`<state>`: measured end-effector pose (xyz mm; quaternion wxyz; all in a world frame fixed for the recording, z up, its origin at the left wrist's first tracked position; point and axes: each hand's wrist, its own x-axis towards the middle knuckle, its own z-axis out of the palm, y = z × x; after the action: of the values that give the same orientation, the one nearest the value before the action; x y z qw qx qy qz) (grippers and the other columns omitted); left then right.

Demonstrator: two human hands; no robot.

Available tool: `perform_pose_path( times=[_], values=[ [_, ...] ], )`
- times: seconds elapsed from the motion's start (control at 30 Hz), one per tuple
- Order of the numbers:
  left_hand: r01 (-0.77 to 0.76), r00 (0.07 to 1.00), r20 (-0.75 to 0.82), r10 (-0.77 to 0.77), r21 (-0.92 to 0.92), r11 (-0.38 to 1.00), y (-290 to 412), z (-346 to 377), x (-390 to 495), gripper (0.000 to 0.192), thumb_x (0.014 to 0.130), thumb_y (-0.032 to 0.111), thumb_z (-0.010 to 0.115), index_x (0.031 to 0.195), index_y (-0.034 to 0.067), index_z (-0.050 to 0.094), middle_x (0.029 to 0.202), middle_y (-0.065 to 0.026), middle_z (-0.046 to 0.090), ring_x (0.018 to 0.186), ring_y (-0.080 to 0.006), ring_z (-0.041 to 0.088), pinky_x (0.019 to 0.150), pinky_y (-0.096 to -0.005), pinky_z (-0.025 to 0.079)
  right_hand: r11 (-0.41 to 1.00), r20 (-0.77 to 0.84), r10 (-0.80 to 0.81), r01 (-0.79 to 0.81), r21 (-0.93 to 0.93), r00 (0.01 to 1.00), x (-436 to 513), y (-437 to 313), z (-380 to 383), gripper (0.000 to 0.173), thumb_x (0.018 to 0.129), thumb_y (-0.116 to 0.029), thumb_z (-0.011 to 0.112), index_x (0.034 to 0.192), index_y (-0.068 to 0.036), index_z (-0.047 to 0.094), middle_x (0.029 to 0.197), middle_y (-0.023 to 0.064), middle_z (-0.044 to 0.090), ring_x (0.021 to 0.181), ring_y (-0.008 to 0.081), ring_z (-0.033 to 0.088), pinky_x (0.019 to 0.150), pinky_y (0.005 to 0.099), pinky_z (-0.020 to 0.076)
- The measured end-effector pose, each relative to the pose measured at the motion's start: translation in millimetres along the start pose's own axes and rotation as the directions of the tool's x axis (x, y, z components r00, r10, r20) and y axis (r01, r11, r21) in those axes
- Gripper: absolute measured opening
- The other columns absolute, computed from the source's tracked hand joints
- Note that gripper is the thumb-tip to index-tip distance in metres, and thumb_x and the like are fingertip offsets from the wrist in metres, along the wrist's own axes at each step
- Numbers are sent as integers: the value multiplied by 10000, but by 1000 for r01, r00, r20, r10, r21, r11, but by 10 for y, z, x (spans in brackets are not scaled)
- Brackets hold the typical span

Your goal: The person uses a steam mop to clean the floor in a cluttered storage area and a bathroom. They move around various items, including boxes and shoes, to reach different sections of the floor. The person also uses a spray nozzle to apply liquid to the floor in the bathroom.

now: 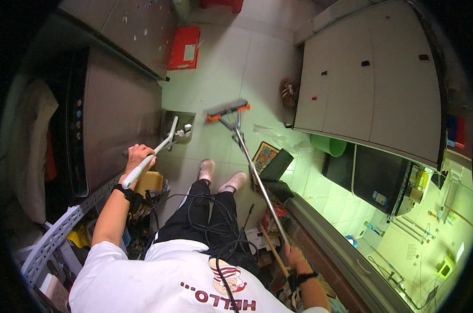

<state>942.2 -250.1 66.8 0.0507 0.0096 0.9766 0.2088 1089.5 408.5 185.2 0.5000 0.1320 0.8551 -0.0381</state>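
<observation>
My left hand [138,156] is closed around a white bent handle [148,162], whose far end reaches over a dark dustpan [187,116] on the tiled floor. White scraps [181,133] lie in the pan. Whether handle and pan are joined is hard to tell. At the lower right, my right hand [297,259] grips the metal pole [266,191] of a floor mop or squeegee. Its wide dark head with orange ends [228,111] is blurred and rests on or just above the floor, right of the dustpan.
Brown cabinets [123,105] border the left, with a red flat box [183,49] beyond. A grey cabinet [346,86] and green bucket [330,145] stand right. A patterned board [264,156] leans near my feet. Loose black cable [205,223] hangs across my legs. Wet-looking streaks [275,135] mark the floor.
</observation>
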Motion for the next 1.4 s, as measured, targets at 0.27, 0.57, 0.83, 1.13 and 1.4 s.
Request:
perform_pose_path(
  times=[0.27, 0.57, 0.83, 1.13, 1.4],
  values=[
    [-16, 999, -37, 16, 0, 1000, -25, -38, 0, 177, 696, 138, 757, 854, 103, 686, 833, -45, 604, 896, -244, 556, 877, -413, 383, 970, 24, 81, -85, 227, 996, -426, -252, 891, 590, 985, -473, 358, 872, 42, 624, 865, 282, 634, 799, 468, 601, 707, 531, 470],
    [-49, 999, 6, 48, 82, 995, -64, 15, 79, 167, 721, 144, 748, 862, 90, 678, 855, -67, 639, 869, -261, 589, 877, -413, 414, 975, -124, -38, 64, 214, 992, 1358, -1042, 525, 630, 974, -525, 321, 927, 3, 661, 926, 297, 636, 912, 505, 586, 810, 539, 470],
    [3, 1000, -13, -2, 70, 998, 22, 93, -52, 236, 672, 140, 782, 873, 92, 668, 876, -60, 633, 894, -255, 587, 921, -414, 401, 913, 51, 118, -128, 388, 992, -349, -14, 1468, 652, 978, -500, 351, 851, 67, 647, 861, 316, 628, 828, 511, 593, 758, 544, 471],
    [190, 976, -157, -149, 289, 938, 207, 186, -173, 406, 619, 267, 840, 958, 144, 653, 1006, -19, 600, 1090, -229, 512, 1079, -516, 264, 932, -41, 42, -25, 361, 998, -238, -56, 1532, 567, 980, -461, 383, 798, 27, 609, 721, 270, 605, 680, 458, 582, 626, 534, 452],
    [171, 979, -155, -133, 264, 949, 140, 313, -159, 349, 631, 227, 835, 910, 126, 652, 955, -23, 591, 1033, -233, 535, 1069, -519, 292, 940, -148, -113, 154, 306, 982, 862, -520, 984, 508, 988, -428, 405, 809, 10, 589, 731, 276, 594, 696, 479, 566, 610, 536, 439]
  ],
)
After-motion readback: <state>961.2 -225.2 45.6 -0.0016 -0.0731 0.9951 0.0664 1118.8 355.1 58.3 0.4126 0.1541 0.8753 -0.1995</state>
